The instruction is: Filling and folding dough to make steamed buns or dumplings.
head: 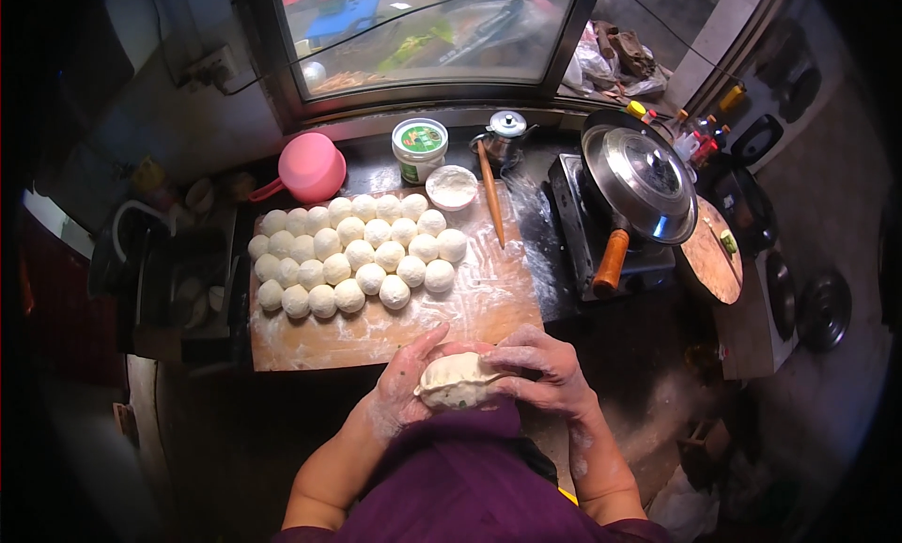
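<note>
A large filled dumpling (456, 382) with a pleated upper edge rests in my left hand (407, 382), whose palm and fingers cup it from the left and beneath. From the right, my right hand (541, 368) pinches its end between thumb and fingers. Bits of filling show through the lower side of the dough. Flour coats both hands. Beyond them lies a floured wooden board (486, 300), and rows of round dough balls (350, 231) cover its left and far part. Both hands are just off the board's near edge.
A rolling pin (491, 194) lies at the board's far right by a bowl of flour (452, 187). Behind stand a pink dipper (310, 166), a white tub (420, 148) and a metal kettle (504, 134). Right is a lidded wok (640, 176) on a stove; a sink (187, 282) is left.
</note>
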A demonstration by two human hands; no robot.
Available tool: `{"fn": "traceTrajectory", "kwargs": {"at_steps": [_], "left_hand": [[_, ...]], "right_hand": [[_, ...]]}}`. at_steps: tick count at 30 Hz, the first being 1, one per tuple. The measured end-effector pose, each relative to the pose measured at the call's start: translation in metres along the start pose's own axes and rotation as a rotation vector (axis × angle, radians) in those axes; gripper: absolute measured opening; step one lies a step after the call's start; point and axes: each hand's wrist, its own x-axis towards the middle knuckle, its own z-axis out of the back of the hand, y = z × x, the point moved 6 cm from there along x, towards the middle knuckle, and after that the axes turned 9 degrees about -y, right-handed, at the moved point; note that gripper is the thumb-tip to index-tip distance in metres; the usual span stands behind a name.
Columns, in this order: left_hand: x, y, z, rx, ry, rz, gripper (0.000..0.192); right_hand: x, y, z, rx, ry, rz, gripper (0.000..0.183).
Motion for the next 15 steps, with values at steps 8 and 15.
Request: {"fn": "traceTrajectory", "kwargs": {"at_steps": [8, 15], "left_hand": [[0.006, 0.004, -0.001, -0.014, 0.043, 0.081, 0.067], [0.008, 0.003, -0.005, -0.106, 0.074, 0.093, 0.067]], "right_hand": [[-0.009, -0.010, -0.002, -0.055, 0.028, 0.087, 0.023], [-0.004, -0.012, 0.001, -0.012, -0.025, -0.051, 0.020]]}}
